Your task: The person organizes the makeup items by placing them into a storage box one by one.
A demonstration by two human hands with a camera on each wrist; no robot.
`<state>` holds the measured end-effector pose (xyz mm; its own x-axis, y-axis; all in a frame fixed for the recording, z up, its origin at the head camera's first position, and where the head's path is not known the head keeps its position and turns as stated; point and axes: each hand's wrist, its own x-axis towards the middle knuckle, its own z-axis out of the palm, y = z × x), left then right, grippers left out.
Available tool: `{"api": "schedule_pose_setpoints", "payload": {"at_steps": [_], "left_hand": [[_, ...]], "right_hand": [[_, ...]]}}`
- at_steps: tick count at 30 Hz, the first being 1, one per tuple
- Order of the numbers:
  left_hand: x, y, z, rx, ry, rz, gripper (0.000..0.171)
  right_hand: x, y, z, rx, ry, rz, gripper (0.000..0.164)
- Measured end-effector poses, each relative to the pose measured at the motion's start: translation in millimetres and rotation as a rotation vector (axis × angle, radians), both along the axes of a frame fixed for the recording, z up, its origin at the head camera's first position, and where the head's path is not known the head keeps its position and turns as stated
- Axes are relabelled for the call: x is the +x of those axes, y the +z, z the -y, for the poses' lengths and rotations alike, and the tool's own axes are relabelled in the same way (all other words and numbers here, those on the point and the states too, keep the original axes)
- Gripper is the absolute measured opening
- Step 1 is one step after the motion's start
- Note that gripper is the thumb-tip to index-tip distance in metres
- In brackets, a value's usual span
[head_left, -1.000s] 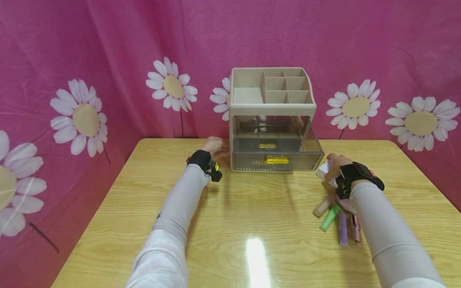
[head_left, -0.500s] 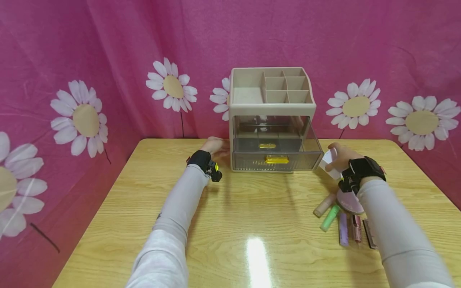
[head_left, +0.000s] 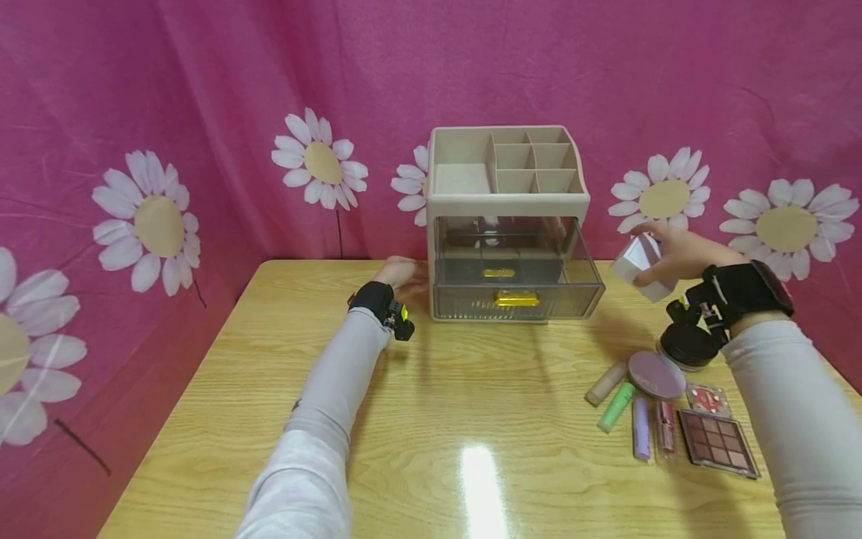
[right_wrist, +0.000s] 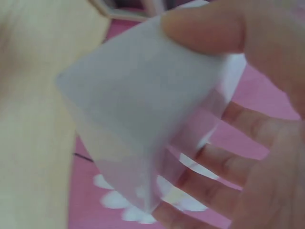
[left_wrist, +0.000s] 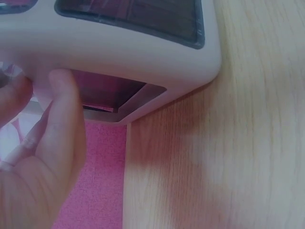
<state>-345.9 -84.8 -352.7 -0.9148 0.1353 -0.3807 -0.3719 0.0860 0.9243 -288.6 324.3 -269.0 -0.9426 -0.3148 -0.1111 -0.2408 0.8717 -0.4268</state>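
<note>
My right hand grips a small white box between thumb and fingers, held up above the table to the right of the organizer. The box looks tilted in the right wrist view, slightly blurred. My left hand touches the left side of a beige cosmetics organizer. In the left wrist view the fingers of that hand look fairly straight against the side wall by a cutout. A clear drawer with a gold handle is pulled out from the organizer's front.
Right of the organizer lie a beige tube, a green tube, a purple tube, a pink lip gloss, a round pink compact, a black-lidded jar, a small red palette and an eyeshadow palette.
My right hand has lifted the white box up and to the right, away from the table beside the drawer. The jar and palettes have come into view. The left hand has stayed put.
</note>
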Motion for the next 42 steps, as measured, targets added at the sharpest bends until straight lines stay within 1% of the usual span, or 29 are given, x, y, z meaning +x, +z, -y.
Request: {"api": "schedule_pose_setpoints", "payload": {"at_steps": [3,5,6,10,12,13,14,19,20,21,22,23,27,28,29,32,36,39,42], "left_hand": [[-7.7,-9.1,1,-0.011,0.01,-0.01,0.032],[-12.1,-14.1,1,-0.017,0.015,-0.022,0.03],[-15.1,-17.4,2,-0.003,0.004,-0.036,0.027],[-15.1,-17.1,3,-0.002,0.006,-0.036,0.023],[-12.6,-14.2,2,0.006,0.008,-0.025,0.024],[-8.3,-9.4,1,-0.004,0.023,-0.01,0.026],[-5.5,-6.5,0,0.004,0.026,-0.003,0.027],[8.8,8.1,-2,0.022,0.016,0.011,0.031],[10.7,9.7,-2,0.023,0.014,0.008,0.031],[9.3,7.7,-2,0.026,0.008,0.002,0.03],[10.6,8.4,-2,0.026,0.006,0.0,0.031],[9.0,5.6,-1,0.023,0.005,-0.005,0.03],[-1.0,-6.4,1,0.035,0.014,-0.012,0.029],[-1.1,-6.5,1,0.036,0.02,-0.009,0.03],[-4.2,-9.8,1,0.04,0.024,-0.009,0.029],[-5.5,-10.6,1,0.045,0.042,0.001,0.03],[-4.8,-10.5,1,0.047,0.055,0.006,0.029],[-4.7,-10.4,1,0.039,0.049,0.0,0.029],[-4.7,-10.3,1,0.04,0.041,-0.011,0.029]], "right_hand": [[7.4,20.5,4,-0.001,0.023,-0.022,0.079],[10.4,33.7,6,0.006,0.057,-0.061,0.079],[12.1,40.1,8,0.015,0.072,-0.084,0.079],[16.8,62.1,18,0.031,0.146,-0.143,0.079],[19.4,71.1,25,0.02,0.179,-0.139,0.079],[20.7,75.2,29,0.018,0.194,-0.136,0.079],[22.3,79.3,34,0.023,0.208,-0.128,0.078],[31.2,99.9,60,0.092,0.246,-0.095,0.079],[32.7,103.9,66,0.104,0.259,-0.091,0.079],[34.0,107.6,72,0.116,0.274,-0.093,0.079],[35.1,110.7,79,0.127,0.292,-0.098,0.079],[36.2,113.7,86,0.135,0.31,-0.107,0.079],[38.3,120.0,113,0.15,0.387,-0.111,0.081],[38.5,120.7,119,0.153,0.401,-0.107,0.081],[38.4,120.9,126,0.154,0.417,-0.103,0.081],[36.4,119.4,143,0.163,0.469,-0.099,0.081],[31.9,114.1,165,0.193,0.543,-0.122,0.077],[28.9,110.3,179,0.224,0.557,-0.114,0.076],[25.8,107.0,191,0.252,0.542,-0.07,0.077]]}}
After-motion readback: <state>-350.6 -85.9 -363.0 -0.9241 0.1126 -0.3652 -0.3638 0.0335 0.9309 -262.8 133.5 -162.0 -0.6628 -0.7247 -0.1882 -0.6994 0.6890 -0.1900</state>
